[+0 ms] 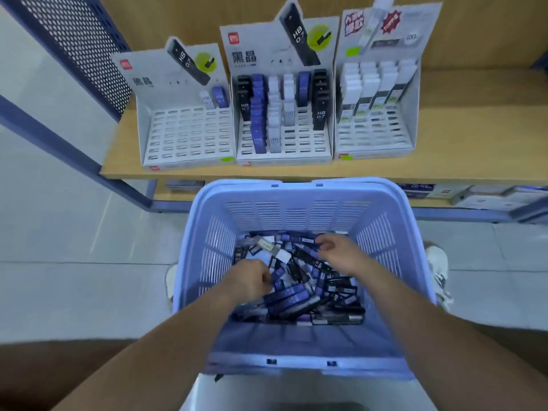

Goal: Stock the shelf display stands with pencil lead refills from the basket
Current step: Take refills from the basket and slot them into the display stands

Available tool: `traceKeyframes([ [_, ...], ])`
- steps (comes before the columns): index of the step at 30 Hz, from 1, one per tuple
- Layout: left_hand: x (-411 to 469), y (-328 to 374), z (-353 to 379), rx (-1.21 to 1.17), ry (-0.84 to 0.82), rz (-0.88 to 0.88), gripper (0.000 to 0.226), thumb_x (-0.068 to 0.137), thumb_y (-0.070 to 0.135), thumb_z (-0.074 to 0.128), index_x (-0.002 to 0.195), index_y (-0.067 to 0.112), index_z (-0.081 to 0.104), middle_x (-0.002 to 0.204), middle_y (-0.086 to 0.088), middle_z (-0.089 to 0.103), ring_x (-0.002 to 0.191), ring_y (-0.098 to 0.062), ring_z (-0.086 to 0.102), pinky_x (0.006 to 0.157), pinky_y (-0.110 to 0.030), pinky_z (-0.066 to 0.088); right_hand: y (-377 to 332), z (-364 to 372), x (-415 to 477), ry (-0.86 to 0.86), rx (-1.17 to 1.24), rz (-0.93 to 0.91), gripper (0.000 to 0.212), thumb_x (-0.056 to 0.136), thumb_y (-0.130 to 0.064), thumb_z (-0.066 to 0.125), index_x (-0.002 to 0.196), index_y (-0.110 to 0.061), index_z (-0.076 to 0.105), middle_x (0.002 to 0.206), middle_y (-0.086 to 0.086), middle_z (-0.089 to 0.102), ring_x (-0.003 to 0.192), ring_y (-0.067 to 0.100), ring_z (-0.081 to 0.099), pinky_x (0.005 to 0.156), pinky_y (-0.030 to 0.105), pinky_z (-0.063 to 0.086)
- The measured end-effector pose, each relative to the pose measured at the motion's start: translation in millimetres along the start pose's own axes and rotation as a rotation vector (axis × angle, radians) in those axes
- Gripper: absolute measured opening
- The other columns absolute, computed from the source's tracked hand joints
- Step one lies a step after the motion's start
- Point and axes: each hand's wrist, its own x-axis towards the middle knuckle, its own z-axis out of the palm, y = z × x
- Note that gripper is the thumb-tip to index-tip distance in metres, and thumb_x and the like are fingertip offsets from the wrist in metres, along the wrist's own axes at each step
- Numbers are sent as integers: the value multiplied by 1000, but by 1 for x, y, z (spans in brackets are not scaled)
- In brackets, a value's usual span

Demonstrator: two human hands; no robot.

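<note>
A lilac plastic basket (299, 191) stands in front of me, its bottom covered with a loose pile of pencil lead refills (308, 295) in blue, black and white cases. Both my hands are down inside it. My left hand (249, 280) has its fingers curled among the refills at the pile's left; blur hides what it holds. My right hand (338, 253) reaches over the pile's far right with fingers bent onto the cases. On the wooden shelf (474, 120) stand three display stands: the left stand (184, 134) holds two refills, the middle stand (284, 126) is partly filled, the right stand (376, 114) holds white refills.
A perforated dark blue metal panel (68, 40) closes the shelf's left end. A lower shelf (480, 197) carries boxed goods. My shoes (439, 268) stand on the pale tiled floor on either side of the basket.
</note>
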Motion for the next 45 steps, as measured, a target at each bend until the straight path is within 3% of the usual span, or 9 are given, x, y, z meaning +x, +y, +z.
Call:
traceKeyframes([
  [4, 24, -6, 38, -8, -39, -14, 52, 76, 44, 69, 114, 11, 54, 112, -13, 58, 107, -31, 55, 84, -35, 45, 39, 33, 21, 47, 34, 214, 59, 93, -17, 56, 147, -11, 34, 107, 19, 61, 78, 29, 57, 64, 34, 44],
  [7, 34, -4, 57, 12, -65, -62, 110, 66, 57, 75, 147, 12, 15, 141, -16, 32, 128, -39, 34, 102, -45, 36, 63, 54, 30, 96, -4, 336, 66, 87, -22, 62, 145, -13, 32, 139, 20, 42, 113, 38, 54, 86, 42, 53],
  [10, 40, -4, 68, 137, -14, -52, 126, 61, 61, 77, 149, 13, 1, 144, -15, 22, 132, -40, 26, 103, -49, 35, 67, 68, 31, 124, 22, 400, 79, 85, -22, 67, 151, -17, 23, 157, 15, 8, 135, 42, 35, 103, 46, 46],
  [17, 58, -18, 73, 58, 106, -77, 96, 71, 43, 74, 143, 13, 18, 139, -16, 30, 127, -38, 30, 100, -45, 38, 64, 80, 43, 73, 379, 391, 80, 77, -10, 77, 142, -20, 33, 127, 16, 52, 96, 34, 62, 72, 46, 57],
  [23, 67, -32, 58, -191, 204, -222, 51, 78, 27, 71, 121, 18, 46, 109, -12, 64, 102, -34, 59, 85, -37, 48, 53, 89, 41, 1, 129, 274, 76, 74, -35, 83, 137, -23, 43, 137, 11, 41, 108, 32, 59, 94, 44, 53],
  [27, 66, -34, 56, -718, 90, -320, 19, 82, 23, 70, 98, 18, 62, 94, -7, 68, 89, -25, 63, 80, -30, 49, 50, 88, 39, 11, -156, 192, 80, 83, -48, 72, 149, -23, 35, 149, 11, 22, 138, 34, 27, 114, 36, 27],
  [34, 55, -7, 48, -1331, -18, -386, 15, 97, 24, 52, 92, 10, 55, 60, -3, 49, 46, -15, 42, 43, -22, 33, 45, 97, 47, 37, -85, 146, 49, 84, -27, 75, 124, -10, 53, 131, 13, 49, 115, 28, 54, 90, 29, 45],
  [39, 34, 3, 38, -1411, -76, -398, 36, 99, 38, 43, 72, 15, 49, 54, -1, 44, 43, -14, 36, 42, -20, 25, 45, 112, 41, -16, -47, 190, 46, 82, -24, 78, 121, -6, 59, 117, 12, 65, 103, 28, 62, 80, 29, 49],
  [45, 20, 2, 8, -1434, 47, -354, 24, 101, 28, 43, 88, 11, 52, 62, -6, 52, 47, -15, 41, 42, -22, 30, 28, 85, 31, -50, 283, 324, 13, 93, -16, 61, 101, -6, 61, 86, 12, 62, 70, 24, 57, 61, 30, 45],
])
